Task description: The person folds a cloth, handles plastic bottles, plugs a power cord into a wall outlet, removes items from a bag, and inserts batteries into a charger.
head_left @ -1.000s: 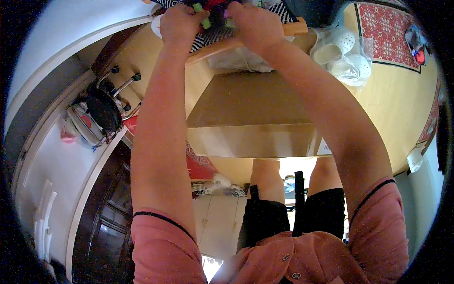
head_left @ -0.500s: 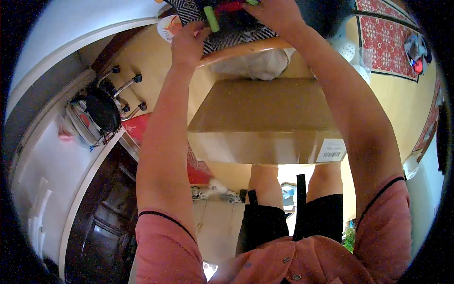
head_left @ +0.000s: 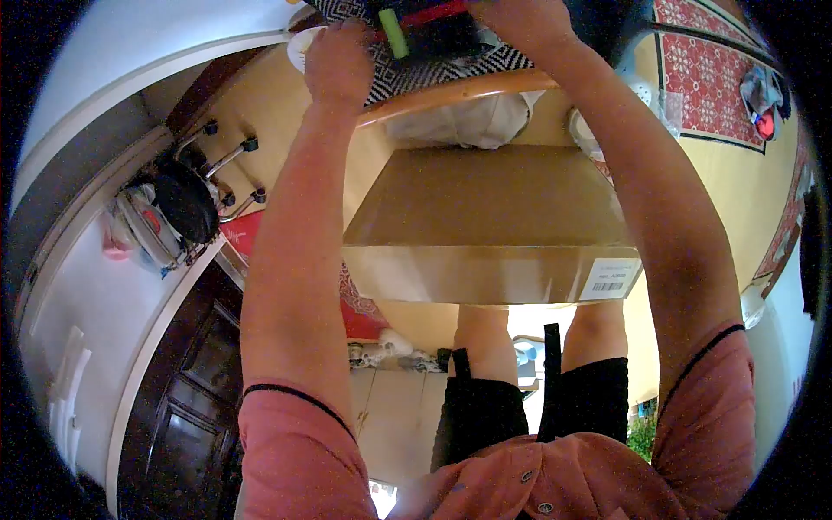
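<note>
Both arms reach forward to the top of the view. My left hand (head_left: 340, 65) is over the left part of a black-and-white zigzag cloth (head_left: 433, 76), its fingers curled; whatever they hold is hidden. My right hand (head_left: 529, 30) is on the right side of the cloth, beside a black item with a red strip (head_left: 433, 13); its fingers are cut off by the frame's top edge. Between the hands a light green bar (head_left: 393, 33) lies on the black item. A white round object (head_left: 300, 48) shows partly behind my left hand.
A curved wooden edge (head_left: 459, 94) borders the cloth. Nearer me stands a closed cardboard box (head_left: 494, 204) with a label, above my legs. A wheeled chair base (head_left: 230, 160) and bags (head_left: 152, 230) are at left; a red patterned mat (head_left: 715, 82) is at right.
My left hand has moved up and slightly left, covering more of the white round object. My right hand has shifted a little right. The green bar has moved slightly right.
</note>
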The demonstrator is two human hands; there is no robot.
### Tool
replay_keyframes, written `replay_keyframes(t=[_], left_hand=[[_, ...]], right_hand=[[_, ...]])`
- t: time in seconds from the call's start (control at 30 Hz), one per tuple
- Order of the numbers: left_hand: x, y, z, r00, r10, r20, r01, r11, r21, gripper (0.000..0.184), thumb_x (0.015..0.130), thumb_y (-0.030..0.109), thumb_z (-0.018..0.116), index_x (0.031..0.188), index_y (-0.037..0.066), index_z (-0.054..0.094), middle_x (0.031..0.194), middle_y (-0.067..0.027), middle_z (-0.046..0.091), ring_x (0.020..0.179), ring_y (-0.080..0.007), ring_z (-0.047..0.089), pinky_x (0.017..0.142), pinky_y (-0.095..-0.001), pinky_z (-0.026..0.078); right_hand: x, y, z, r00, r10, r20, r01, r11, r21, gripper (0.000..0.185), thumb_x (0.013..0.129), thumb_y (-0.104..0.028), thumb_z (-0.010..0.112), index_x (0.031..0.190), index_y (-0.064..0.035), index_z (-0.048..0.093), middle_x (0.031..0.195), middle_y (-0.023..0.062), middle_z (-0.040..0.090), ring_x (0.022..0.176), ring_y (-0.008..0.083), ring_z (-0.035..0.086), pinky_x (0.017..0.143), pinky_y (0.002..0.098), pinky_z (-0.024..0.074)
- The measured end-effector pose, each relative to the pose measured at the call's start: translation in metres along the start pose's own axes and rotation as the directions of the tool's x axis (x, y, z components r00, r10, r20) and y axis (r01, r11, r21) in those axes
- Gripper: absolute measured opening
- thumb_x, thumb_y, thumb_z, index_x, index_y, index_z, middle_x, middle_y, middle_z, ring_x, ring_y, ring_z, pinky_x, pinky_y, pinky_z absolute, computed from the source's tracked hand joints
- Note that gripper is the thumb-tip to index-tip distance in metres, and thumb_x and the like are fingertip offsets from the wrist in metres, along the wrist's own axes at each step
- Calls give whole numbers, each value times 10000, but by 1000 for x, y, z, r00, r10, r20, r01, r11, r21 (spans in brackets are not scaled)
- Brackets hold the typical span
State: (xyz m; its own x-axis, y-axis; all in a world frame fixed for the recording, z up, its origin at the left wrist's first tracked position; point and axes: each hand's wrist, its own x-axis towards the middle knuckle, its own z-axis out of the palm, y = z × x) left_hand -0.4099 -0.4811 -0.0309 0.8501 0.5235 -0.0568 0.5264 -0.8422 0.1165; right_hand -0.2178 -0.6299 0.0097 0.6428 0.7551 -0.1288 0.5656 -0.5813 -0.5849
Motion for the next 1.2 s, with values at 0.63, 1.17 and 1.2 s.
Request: replay_keyframes(t=[0.63, 1.17, 1.2], left_hand=[[-41, 76, -38, 929, -226, -293, 56, 869, -492, 238, 838, 55, 611, 1076, 65, 613, 1001, -146, 612, 953, -313, 582, 830, -398, 473], [-97, 140, -100, 961, -274, -44, 159, 673, -722, 304, 812, 86, 668, 1105, 22, 619, 1098, -116, 554, 904, -250, 591, 744, -328, 528], [-98, 142, -104, 957, -290, 9, 199, 633, -748, 324, 806, 76, 667, 1121, 24, 614, 1100, -117, 562, 903, -250, 594, 743, -325, 529]], right_hand=[[-51, 13, -27, 859, 167, 485, -513, 278, 812, 338, 838, -236, 666, 1127, -115, 539, 1101, 137, 621, 951, 258, 633, 728, 435, 518], [-124, -9, -22, 819, -215, 532, -568, -168, 806, 400, 765, -44, 646, 1163, -23, 602, 1041, 76, 659, 912, 171, 653, 784, 275, 550], [-124, -10, -23, 821, -204, 533, -564, -145, 813, 406, 755, -46, 653, 1159, -27, 611, 1024, 70, 662, 896, 158, 650, 764, 261, 544]])
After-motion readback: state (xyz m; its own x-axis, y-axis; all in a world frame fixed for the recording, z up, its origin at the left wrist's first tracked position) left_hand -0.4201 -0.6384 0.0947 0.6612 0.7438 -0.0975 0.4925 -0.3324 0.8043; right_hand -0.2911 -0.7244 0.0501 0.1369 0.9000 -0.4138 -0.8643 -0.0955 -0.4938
